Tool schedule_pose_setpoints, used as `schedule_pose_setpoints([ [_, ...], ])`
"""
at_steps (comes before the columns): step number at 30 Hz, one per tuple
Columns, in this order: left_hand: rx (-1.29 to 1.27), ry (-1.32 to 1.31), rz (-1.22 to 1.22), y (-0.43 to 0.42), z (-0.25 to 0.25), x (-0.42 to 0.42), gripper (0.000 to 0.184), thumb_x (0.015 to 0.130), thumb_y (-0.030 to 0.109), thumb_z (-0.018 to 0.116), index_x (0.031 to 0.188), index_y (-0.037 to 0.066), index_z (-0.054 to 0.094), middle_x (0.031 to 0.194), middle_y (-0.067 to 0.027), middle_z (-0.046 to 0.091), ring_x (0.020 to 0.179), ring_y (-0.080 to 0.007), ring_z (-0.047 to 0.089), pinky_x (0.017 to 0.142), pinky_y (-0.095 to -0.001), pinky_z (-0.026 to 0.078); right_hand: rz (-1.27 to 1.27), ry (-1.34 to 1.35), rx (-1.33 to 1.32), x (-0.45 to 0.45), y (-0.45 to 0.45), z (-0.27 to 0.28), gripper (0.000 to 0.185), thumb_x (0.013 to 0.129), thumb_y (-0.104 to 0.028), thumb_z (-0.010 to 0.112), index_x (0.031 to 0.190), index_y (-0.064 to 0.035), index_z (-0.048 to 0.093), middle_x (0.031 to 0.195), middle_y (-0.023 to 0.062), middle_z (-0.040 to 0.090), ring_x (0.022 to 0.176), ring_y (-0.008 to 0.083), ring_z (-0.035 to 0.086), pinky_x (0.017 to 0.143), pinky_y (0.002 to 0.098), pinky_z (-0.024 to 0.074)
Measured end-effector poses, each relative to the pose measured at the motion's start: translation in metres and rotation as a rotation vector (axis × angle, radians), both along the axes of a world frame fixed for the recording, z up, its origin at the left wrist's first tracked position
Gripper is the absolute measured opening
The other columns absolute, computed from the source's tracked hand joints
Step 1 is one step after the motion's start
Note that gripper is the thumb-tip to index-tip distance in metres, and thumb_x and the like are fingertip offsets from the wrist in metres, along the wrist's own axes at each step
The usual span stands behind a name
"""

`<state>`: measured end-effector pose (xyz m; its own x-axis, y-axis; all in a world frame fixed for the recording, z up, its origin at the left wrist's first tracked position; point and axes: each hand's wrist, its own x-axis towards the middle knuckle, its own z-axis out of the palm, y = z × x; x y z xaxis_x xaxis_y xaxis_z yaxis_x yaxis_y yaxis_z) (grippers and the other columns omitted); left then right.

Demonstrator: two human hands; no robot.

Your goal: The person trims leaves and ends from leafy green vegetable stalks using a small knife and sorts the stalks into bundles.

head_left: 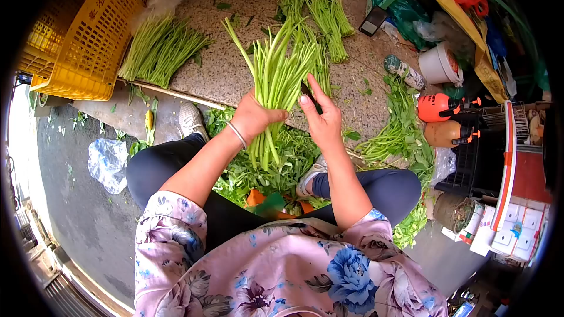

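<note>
My left hand (261, 116), with a bangle on its wrist, is closed round a bunch of long green vegetable stalks (276, 73). Their tops fan out away from me and the cut-looking ends point toward my lap. To the right of the bunch is my right hand (323, 120), its thumb and forefinger raised beside the stalks. Something dark and narrow shows between that thumb and the fingers, too hidden to name. Below both hands, a heap of leafy greens (264, 170) lies between my feet.
Stalk bundles lie on the speckled slab (205, 76), one at left (161, 50) and more at the far right (329, 20). A yellow crate (88, 29) stands left. Loose greens (405, 123), spray bottles (435, 107) and a white bucket (439, 67) are at right. A plastic bag (108, 164) lies left.
</note>
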<state>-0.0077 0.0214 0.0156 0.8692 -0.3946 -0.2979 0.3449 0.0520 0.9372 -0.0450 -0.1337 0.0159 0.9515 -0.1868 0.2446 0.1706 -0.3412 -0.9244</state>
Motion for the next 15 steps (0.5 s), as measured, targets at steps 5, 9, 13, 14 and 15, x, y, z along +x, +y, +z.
schedule_pose_setpoints([
  [5, 0.124, -0.125, -0.009, 0.002, -0.003, 0.001, 0.042, 0.061, -0.003, 0.068, 0.101, 0.001, 0.055, 0.088, -0.0050, 0.063, 0.077, -0.0123, 0.059, 0.070, -0.0262, 0.049, -0.013, 0.020, -0.122, 0.000, -0.002, -0.007, 0.034, 0.080, -0.020, 0.060, 0.114, -0.0151, 0.056, 0.085, 0.0078, 0.063, 0.076, 0.0141, 0.060, 0.070, 0.0247, 0.0445],
  [9, 0.071, -0.076, 0.007, 0.001, 0.001, 0.000, 0.042, 0.061, -0.003, 0.068, 0.101, 0.001, 0.054, 0.088, -0.0052, 0.063, 0.077, -0.0130, 0.059, 0.071, -0.0257, 0.049, -0.122, -0.013, -0.150, -0.001, -0.012, -0.003, 0.033, 0.082, -0.020, 0.059, 0.114, -0.0137, 0.056, 0.085, 0.0080, 0.063, 0.075, 0.0129, 0.059, 0.068, 0.0258, 0.0449],
  [13, 0.112, -0.089, 0.015, 0.003, -0.007, 0.000, 0.038, 0.064, -0.005, 0.067, 0.099, 0.001, 0.054, 0.085, -0.0047, 0.061, 0.072, -0.0124, 0.057, 0.068, -0.0261, 0.048, -0.155, 0.206, 0.477, 0.006, -0.039, 0.007, 0.042, 0.086, -0.020, 0.054, 0.123, -0.0030, 0.045, 0.069, -0.0004, 0.051, 0.055, 0.0059, 0.044, 0.047, 0.0199, 0.0351],
  [14, 0.145, -0.141, -0.020, 0.004, -0.008, 0.000, 0.038, 0.063, -0.004, 0.068, 0.099, 0.001, 0.054, 0.085, -0.0047, 0.061, 0.073, -0.0127, 0.057, 0.069, -0.0262, 0.048, -0.087, 0.302, 0.612, 0.008, -0.044, 0.014, 0.046, 0.087, -0.021, 0.054, 0.126, -0.0023, 0.040, 0.064, -0.0020, 0.043, 0.050, 0.0046, 0.036, 0.042, 0.0182, 0.0260],
  [15, 0.177, -0.193, -0.055, 0.004, -0.007, 0.000, 0.039, 0.062, -0.003, 0.069, 0.098, 0.000, 0.054, 0.084, -0.0048, 0.061, 0.073, -0.0131, 0.057, 0.069, -0.0263, 0.048, -0.092, 0.299, 0.611, 0.010, -0.049, 0.017, 0.046, 0.087, -0.021, 0.054, 0.126, -0.0023, 0.040, 0.064, -0.0020, 0.043, 0.050, 0.0046, 0.036, 0.042, 0.0182, 0.0260],
])
